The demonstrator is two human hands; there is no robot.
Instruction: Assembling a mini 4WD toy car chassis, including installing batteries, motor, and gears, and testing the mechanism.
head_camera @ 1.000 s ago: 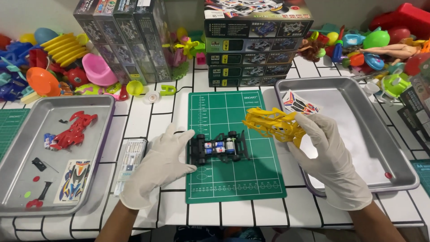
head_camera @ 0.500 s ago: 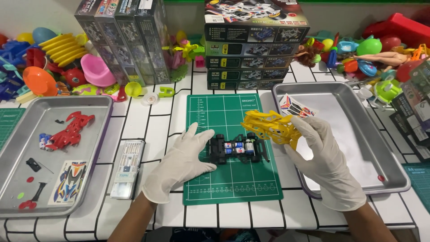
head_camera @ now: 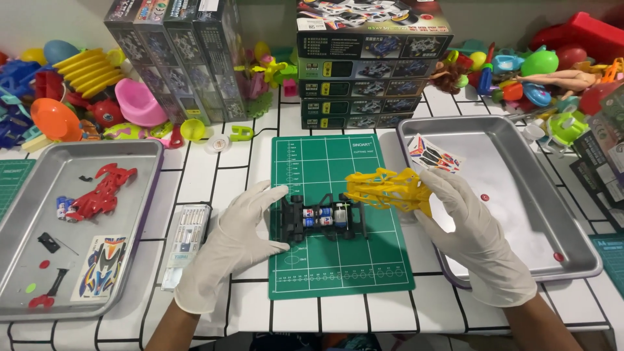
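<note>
L hand (head_camera: 234,250) fingers clamped on black chassis (head_camera: 322,220), mat (head_camera: 338,273) centre. R hand (head_camera: 471,240) grips yellow body shell (head_camera: 389,190), now lowered closer vs. earlier, nearly touching chassis.

White-gloved left hand (head_camera: 227,250) and right hand (head_camera: 478,244); yellow car body (head_camera: 389,190); black chassis (head_camera: 322,218) on a green gridded cutting mat (head_camera: 338,266); red car body (head_camera: 97,195) in the silver tray (head_camera: 19,195) at the table's left edge.

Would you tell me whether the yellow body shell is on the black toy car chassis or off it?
Off. The right hand holds the yellow body shell beside the black chassis, whose batteries show uncovered.
</note>
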